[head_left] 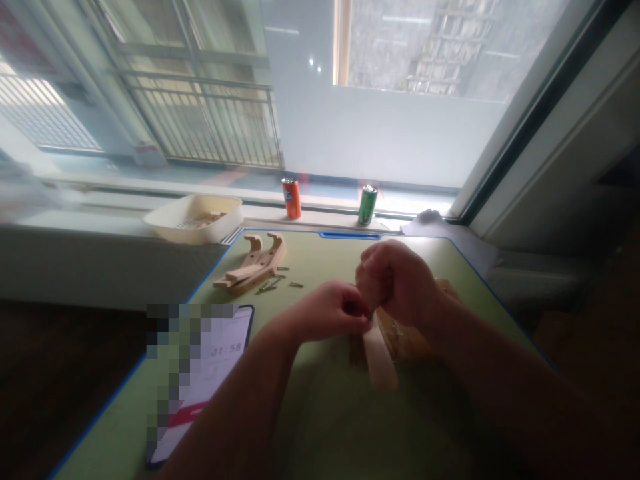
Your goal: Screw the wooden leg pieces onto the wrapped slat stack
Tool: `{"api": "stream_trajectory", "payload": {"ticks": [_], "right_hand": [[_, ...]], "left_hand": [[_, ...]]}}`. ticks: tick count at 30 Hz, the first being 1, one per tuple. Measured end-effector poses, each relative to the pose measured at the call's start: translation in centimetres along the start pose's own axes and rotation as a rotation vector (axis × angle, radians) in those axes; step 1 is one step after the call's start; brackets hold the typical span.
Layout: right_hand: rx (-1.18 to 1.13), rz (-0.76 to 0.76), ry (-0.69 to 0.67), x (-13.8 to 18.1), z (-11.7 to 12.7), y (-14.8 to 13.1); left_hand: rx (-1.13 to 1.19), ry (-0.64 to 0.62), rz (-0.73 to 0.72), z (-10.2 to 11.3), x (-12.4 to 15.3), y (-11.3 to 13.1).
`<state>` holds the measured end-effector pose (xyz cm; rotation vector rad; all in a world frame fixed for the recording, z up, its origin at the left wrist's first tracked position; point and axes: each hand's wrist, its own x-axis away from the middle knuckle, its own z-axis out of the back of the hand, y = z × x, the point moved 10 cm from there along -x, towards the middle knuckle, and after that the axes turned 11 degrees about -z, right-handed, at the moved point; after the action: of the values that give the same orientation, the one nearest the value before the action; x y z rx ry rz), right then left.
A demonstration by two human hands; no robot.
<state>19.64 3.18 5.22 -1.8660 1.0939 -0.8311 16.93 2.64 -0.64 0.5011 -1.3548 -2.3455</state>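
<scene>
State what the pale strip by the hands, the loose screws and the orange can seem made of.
Pale strip: probably wood; matte, unpainted-looking cream tone. Loose screws: likely metal; greyish, slightly shiny. Orange can: apparently metal; smooth orange coating, silvery top.

- Place: indoor room, work spot set against a large window (pixel 310 127); exact type (classroom, office, home) cannot be told.
- Furniture: light-green desk (pixel 325 267) with blue edging, school-desk in look.
- Light craft use: wooden parts (pixel 255 270) and loose screws (pixel 267 288) on the desktop.
- Everyday use: orange can (pixel 292 199), green can (pixel 367 205) and pale plastic basin (pixel 193 235) along the sill (pixel 327 215).
- Beyond glass: railings (pixel 215 127), building walls.
</scene>
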Motion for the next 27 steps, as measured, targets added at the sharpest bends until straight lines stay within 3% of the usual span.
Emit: {"api": "stream_trajectory", "payload": {"ticks": [9,27], "right_hand": [[-0.053,-0.015,-0.024,-0.1,0.5,0.0],[-0.086,-0.087,0.004,-1.2,1.0,0.9]], "left_hand": [[0.052,-0.003,-0.002,0.0,0.1,-0.2],[-0.126,-0.003,-0.045,-0.3,-0.4,-0.2]]}}
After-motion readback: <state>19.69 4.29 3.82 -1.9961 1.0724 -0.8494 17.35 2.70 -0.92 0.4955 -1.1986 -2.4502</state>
